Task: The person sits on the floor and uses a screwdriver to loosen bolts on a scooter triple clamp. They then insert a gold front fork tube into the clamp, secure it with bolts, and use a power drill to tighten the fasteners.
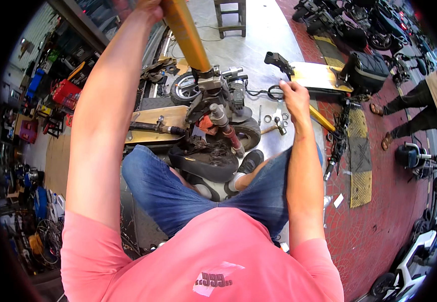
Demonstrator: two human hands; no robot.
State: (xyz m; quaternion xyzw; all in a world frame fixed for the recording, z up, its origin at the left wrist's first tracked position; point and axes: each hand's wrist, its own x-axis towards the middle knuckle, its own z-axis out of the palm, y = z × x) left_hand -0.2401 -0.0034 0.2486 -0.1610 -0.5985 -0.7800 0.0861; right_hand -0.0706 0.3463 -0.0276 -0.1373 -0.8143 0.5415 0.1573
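Observation:
At the top edge, partly cut off, my left hand (151,8) is closed on a thick yellow tube (186,35). The tube slants down to a metal clamp joint (210,80) on a partly dismantled electric scooter's front end. My right hand (295,98) pinches a looped black cable (259,93) that runs toward that joint. Below the joint are a fork leg (221,117) with a reddish lower part and a black tyre (248,133). A curved black fender-like part (203,163) lies between my feet. A hammer (277,126) and metal rings (268,119) lie below my right hand.
A scooter deck (311,73) and a yellow pole (322,119) with handlebars lie to the right. A dark stool (230,17) stands at the back. Yellow-black ramps (360,156) sit on red paving. Another person's legs (404,110) show at right. Tools and a red box (66,93) are at left.

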